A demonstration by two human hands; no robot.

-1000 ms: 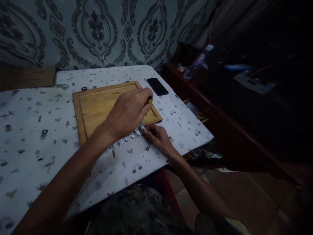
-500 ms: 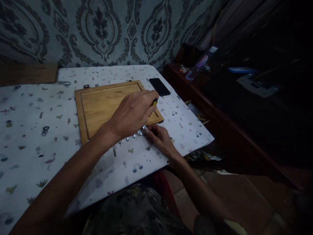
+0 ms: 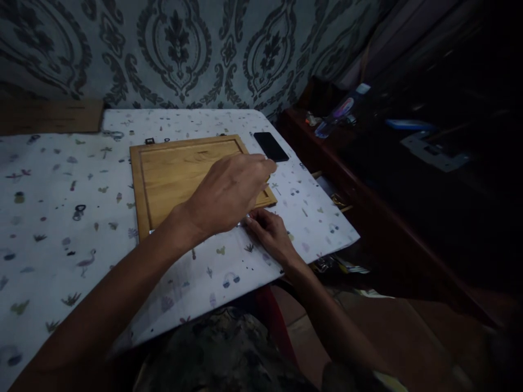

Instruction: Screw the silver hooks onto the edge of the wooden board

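Observation:
A wooden board with a raised rim lies on a patterned tablecloth. My left hand hovers over the board's near right corner, fingers curled shut; the yellow-and-black tool handle seen earlier is now hidden under them. My right hand rests on the cloth just below that corner, its fingertips pinched on a small shiny metal piece at the board's edge. My left forearm covers the other metal pieces along the near edge.
A black phone lies past the board's far right corner. Small black clips sit at its back edge. A dark wooden sideboard with a plastic bottle stands at the right. A cardboard sheet lies at back left.
My left hand has shifted slightly right and forward over the board's corner, hiding the yellow handle and the row of metal pieces. My right hand stays at the same corner.

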